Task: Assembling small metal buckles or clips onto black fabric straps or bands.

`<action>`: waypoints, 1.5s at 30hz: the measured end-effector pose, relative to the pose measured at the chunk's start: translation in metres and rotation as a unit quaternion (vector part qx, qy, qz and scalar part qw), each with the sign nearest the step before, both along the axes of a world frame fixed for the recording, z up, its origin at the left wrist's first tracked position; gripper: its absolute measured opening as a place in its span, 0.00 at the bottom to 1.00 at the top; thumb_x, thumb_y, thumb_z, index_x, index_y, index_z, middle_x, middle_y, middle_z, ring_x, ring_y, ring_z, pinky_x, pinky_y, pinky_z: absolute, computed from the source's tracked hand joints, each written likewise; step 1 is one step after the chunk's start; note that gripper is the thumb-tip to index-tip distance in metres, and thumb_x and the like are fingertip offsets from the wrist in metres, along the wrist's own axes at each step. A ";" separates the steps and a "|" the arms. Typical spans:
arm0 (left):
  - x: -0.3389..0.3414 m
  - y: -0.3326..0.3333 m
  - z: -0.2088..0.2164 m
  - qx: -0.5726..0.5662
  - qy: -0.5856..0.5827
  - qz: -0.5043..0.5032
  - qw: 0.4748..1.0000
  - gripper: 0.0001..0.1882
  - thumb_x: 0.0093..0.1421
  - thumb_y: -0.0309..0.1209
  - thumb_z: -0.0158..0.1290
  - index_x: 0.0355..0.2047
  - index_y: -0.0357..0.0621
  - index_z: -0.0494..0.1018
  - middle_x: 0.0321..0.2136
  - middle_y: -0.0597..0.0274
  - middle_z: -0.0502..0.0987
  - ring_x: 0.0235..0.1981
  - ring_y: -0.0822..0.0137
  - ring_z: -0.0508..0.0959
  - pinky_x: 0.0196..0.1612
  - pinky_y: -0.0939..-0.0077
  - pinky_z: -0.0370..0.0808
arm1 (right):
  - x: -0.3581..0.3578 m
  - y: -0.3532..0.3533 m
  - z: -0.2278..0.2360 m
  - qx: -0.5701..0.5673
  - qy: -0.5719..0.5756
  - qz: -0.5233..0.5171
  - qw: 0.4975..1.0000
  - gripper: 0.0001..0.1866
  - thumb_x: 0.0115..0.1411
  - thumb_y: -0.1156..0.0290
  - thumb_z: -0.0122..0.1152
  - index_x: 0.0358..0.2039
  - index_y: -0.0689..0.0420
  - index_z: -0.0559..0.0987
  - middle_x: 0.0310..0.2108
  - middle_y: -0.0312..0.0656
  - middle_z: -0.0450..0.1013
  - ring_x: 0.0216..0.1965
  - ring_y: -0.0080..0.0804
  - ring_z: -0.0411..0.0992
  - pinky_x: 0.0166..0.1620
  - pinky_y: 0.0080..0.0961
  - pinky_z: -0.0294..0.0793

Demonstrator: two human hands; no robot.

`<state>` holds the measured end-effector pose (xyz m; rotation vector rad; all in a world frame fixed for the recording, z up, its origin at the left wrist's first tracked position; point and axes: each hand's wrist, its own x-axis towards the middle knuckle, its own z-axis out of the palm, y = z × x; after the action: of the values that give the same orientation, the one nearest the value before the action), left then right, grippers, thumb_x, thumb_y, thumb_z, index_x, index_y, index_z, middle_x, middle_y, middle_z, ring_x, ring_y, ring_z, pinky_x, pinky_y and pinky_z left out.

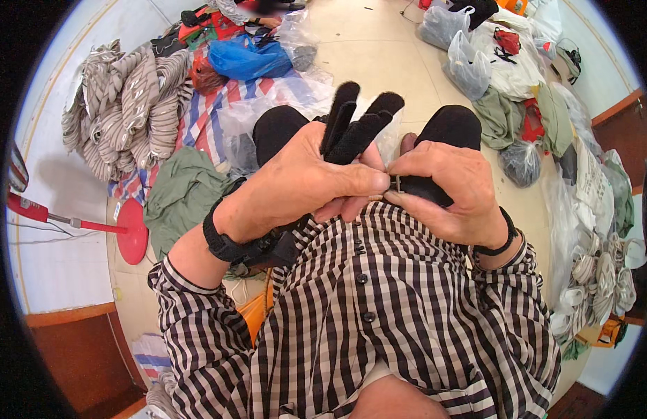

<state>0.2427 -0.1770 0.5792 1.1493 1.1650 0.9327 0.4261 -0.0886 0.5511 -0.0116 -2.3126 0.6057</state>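
Left grip (306, 171) is clutching some folded black straps (356, 136), long axis poking out forward; right grip (456, 185) is nearer the tiny metal-looking bit (398, 184), pinching it just right of the left one.

i wear a black-and-cream checked shirt (414, 307) with dark round buttons (369, 317) down its front, its sleeves (201, 328) ending short of my wrists. black bands (221, 237) circle both wrists, the left one wider. black cloth (452, 126) covers my knees.
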 end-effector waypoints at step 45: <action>0.016 -0.009 -0.044 0.123 0.151 0.108 0.975 0.04 0.50 0.23 0.48 0.22 0.33 0.67 0.12 0.72 0.62 0.18 0.84 0.59 0.19 0.83 0.59 | 0.001 0.003 -0.015 -0.233 -0.166 -0.010 0.958 0.07 0.47 0.80 0.59 0.30 0.63 0.74 0.26 0.41 0.74 0.28 0.26 0.73 0.32 0.17 0.69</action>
<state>0.2586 -0.1858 0.5353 1.4190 1.4724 1.1189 0.4266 -0.0860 0.5357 -0.3845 -2.4227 1.2041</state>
